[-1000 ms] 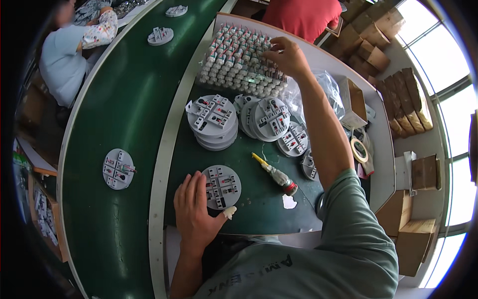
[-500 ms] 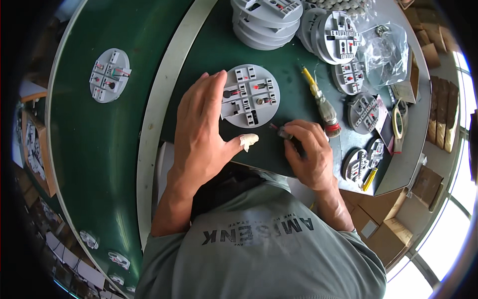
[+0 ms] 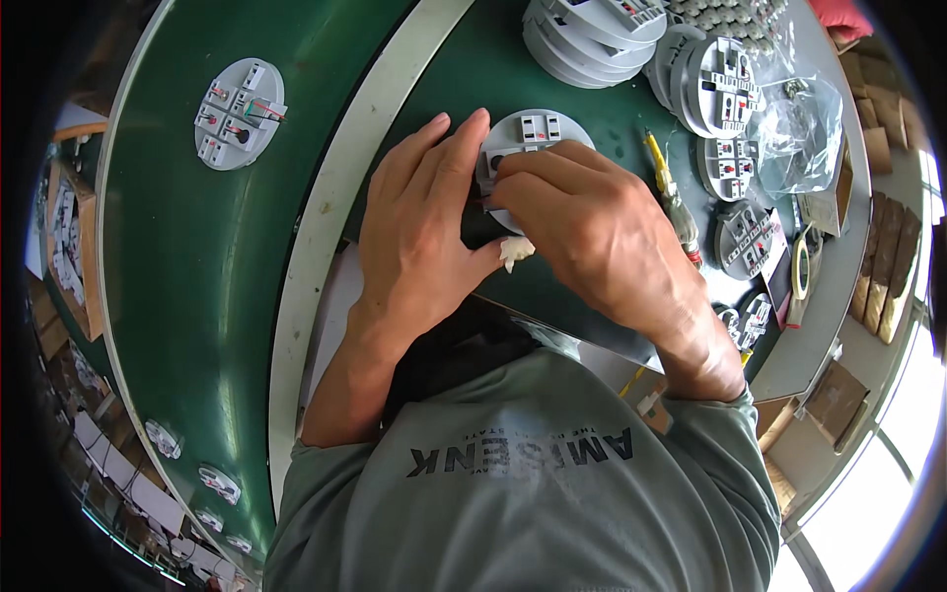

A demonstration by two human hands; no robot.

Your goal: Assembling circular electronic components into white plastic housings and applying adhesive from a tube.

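Note:
A round light-grey plastic base [image 3: 570, 130] with raised clips lies flat on the green tabletop before me. My left hand [image 3: 419, 242] is at its left edge, fingers stretched and thumb spread; a whitish wrap covers the thumb tip. Over the base reaches my right hand [image 3: 602, 232], its fingers bent together at the base's lower left. The small dark part seen in those fingers earlier is now mostly covered; only a thin reddish bit [image 3: 484, 201] shows by the fingertips. Much of the base lies beneath the right hand.
A green conveyor belt [image 3: 197, 296] behind a pale rail [image 3: 308, 212] carries another fitted base [image 3: 240, 114]. Stacked bases [image 3: 577, 69] stand at the back. To the right are a yellow-handled tool [image 3: 658, 158], fitted bases [image 3: 728, 168], a clear plastic bag [image 3: 804, 138] and a tape roll [image 3: 800, 264].
My right hand has moved up and left from the table's front edge onto the base. The left hand stays at the base's left side. The whole view has shifted slightly.

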